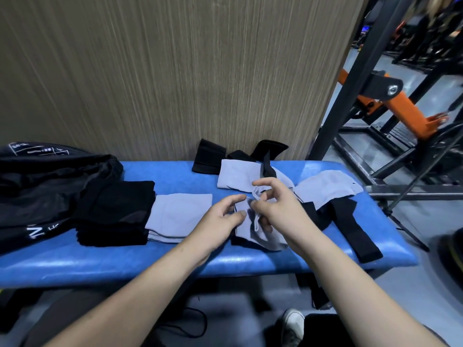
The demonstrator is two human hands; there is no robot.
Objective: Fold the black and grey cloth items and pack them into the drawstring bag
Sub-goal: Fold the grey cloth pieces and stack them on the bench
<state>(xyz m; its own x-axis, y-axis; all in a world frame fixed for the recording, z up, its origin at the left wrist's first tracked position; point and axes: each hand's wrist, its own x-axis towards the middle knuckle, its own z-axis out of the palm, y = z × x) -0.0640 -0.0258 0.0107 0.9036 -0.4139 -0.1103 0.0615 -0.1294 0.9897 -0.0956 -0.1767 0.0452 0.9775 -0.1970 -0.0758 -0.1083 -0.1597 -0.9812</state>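
A gym, blue padded bench (250,264) against a wood-grain wall (175,71), black and orange weight machine (390,96) at right, more machines blurred behind

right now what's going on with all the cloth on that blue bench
A person is folding a small grey cloth piece on the padded blue bench, gripping it with the left hand and right hand. A folded grey cloth and a folded black stack already lie to the left, beside the black drawstring bag. More grey and black pieces wait unfolded behind and to the right.
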